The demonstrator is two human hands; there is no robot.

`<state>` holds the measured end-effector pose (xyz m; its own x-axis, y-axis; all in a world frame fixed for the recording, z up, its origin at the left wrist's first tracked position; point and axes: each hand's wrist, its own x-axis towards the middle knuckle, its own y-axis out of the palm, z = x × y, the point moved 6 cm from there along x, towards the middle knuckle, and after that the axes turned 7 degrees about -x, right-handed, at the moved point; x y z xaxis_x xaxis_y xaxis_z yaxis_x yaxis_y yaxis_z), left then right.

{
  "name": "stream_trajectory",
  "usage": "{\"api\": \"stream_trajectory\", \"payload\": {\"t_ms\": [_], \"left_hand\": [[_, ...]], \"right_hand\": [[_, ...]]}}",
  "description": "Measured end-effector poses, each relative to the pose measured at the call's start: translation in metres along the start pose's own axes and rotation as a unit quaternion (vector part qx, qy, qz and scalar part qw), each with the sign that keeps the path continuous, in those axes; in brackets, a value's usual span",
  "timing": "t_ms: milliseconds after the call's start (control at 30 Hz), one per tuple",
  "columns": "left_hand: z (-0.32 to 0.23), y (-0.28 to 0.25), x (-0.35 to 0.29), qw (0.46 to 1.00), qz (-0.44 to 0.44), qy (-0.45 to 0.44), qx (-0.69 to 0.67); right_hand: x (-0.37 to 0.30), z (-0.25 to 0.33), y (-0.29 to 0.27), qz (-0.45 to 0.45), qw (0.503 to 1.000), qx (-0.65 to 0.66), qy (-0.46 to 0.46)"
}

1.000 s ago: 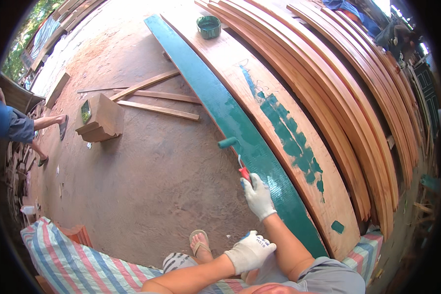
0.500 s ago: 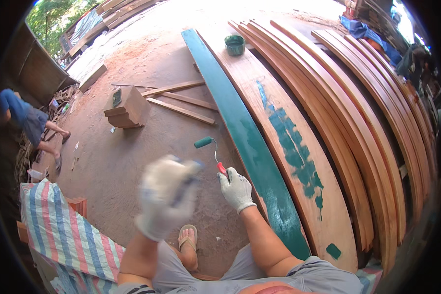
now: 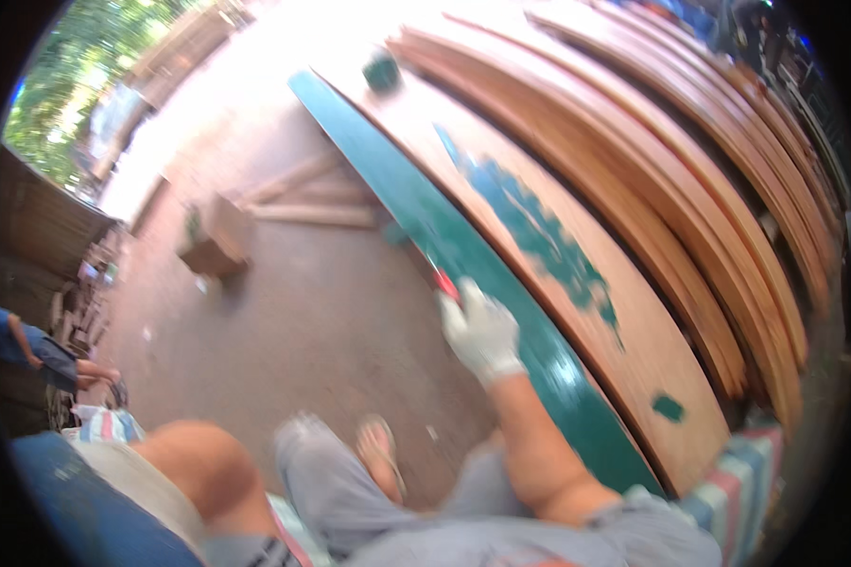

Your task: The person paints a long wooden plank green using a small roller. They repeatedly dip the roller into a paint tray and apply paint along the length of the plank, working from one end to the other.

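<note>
My right hand [image 3: 482,331], in a whitish work glove, closes around the red handle of a small paint roller [image 3: 444,281]. The blurred green roller head lies at the left edge of a long plank coated in wet green paint [image 3: 548,369]. Close to the camera at the lower left is my left hand [image 3: 76,501], a large smear of blue with a pale cuff. Its fingers are cut off or blurred. A second plank [image 3: 586,227], bare wood with green patches, runs beside the green one. A green paint container [image 3: 381,73] stands at its far end.
Several brown boards [image 3: 615,161] lie stacked to the right. A wooden block [image 3: 217,236] and loose wood strips [image 3: 317,215] rest on the ground at left. Another person [image 3: 38,350] is at the far left. Striped sheeting [image 3: 742,482] shows at the lower right.
The view has swung and blurred. My left hand has moved from mid-view to the lower left, near the camera. My right hand has brought the roller toward the green plank.
</note>
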<state>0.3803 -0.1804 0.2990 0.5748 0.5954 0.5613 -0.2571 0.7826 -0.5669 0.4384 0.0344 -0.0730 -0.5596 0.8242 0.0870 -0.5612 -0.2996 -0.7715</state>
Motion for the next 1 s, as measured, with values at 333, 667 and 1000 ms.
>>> {"api": "stream_trajectory", "payload": {"t_ms": [333, 667, 1000], "left_hand": [[-0.022, -0.026, -0.019, 0.992, -0.098, -0.071, 0.014], [-0.021, -0.016, -0.042, 0.928, -0.255, -0.263, -0.071], [-0.313, 0.255, -0.143, 0.659, 0.533, -0.061, -0.527]], "right_hand": [[-0.032, 0.01, -0.029, 0.024, 0.999, 0.02, -0.011], [-0.043, -0.018, -0.066, -0.021, 0.992, 0.122, 0.015], [0.03, -0.147, 0.035, 0.045, 0.998, 0.033, 0.028]]}}
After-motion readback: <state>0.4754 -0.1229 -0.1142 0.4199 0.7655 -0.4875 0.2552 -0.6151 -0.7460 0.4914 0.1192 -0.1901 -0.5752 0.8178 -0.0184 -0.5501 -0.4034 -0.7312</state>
